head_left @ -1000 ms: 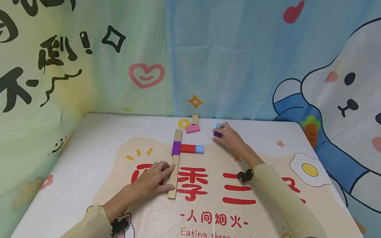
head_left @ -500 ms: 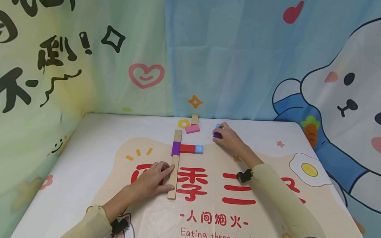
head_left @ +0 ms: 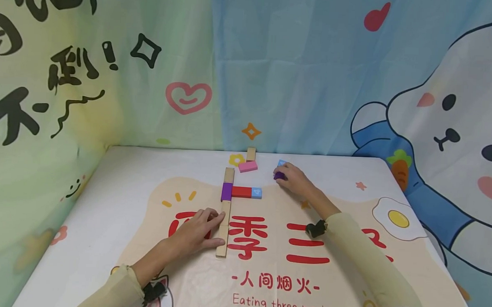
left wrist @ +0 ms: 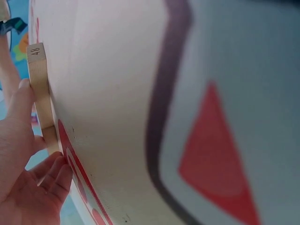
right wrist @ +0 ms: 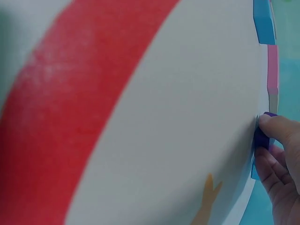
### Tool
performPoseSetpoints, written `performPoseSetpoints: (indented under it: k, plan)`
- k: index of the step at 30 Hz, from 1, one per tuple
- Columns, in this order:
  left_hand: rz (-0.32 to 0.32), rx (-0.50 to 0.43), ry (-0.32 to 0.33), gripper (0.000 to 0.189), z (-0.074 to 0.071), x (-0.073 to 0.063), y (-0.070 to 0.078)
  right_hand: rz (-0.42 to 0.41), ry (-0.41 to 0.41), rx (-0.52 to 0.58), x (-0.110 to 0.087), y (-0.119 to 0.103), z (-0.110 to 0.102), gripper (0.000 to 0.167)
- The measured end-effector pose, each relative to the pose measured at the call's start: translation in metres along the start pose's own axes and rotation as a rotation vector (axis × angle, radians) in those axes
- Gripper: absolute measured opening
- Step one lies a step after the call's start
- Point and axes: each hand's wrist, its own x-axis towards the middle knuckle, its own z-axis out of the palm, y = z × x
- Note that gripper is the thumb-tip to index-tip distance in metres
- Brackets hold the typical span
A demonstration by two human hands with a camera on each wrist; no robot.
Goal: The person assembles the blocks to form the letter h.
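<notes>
In the head view, my right hand [head_left: 296, 178] pinches a purple block [head_left: 279, 175] between thumb and fingers near the back of the table. A light blue block [head_left: 282, 163] lies just behind it, partly covered by the fingers. My left hand [head_left: 196, 231] rests beside a line of plain wooden blocks [head_left: 222, 236], its thumb and fingertips touching their left side. Farther along that line stands another purple block [head_left: 226, 191]. From it a red block [head_left: 242, 192] and a blue block [head_left: 256, 193] extend to the right. The left wrist view shows the near wooden block [left wrist: 41, 89] marked 48.
A pink block [head_left: 248, 166] lies at the back, in front of a wooden block [head_left: 251, 154]. One more wooden block [head_left: 229, 174] heads the line. Behind the table [head_left: 331, 172] hangs a printed curtain [head_left: 305, 74].
My right hand has shifted slightly toward me with the purple block, showing more of the light blue block behind. My left hand and the arranged blocks have stayed put.
</notes>
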Motion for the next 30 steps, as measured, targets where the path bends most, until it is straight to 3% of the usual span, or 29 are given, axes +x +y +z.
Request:
performPoseSetpoints:
  k: [10, 21, 30]
  plan:
    - [-0.011, 0.001, 0.000, 0.079, 0.000, 0.000, 0.000, -0.025, -0.004, 0.028, -0.015, -0.010, 0.000, 0.050]
    - [0.009, 0.005, 0.009, 0.078, 0.000, 0.000, 0.000, -0.070, -0.041, 0.060, -0.030, -0.026, 0.002, 0.041]
    - [0.011, 0.004, 0.008, 0.078, 0.001, 0.000, 0.000, -0.081, -0.076, 0.068, -0.036, -0.031, 0.007, 0.044]
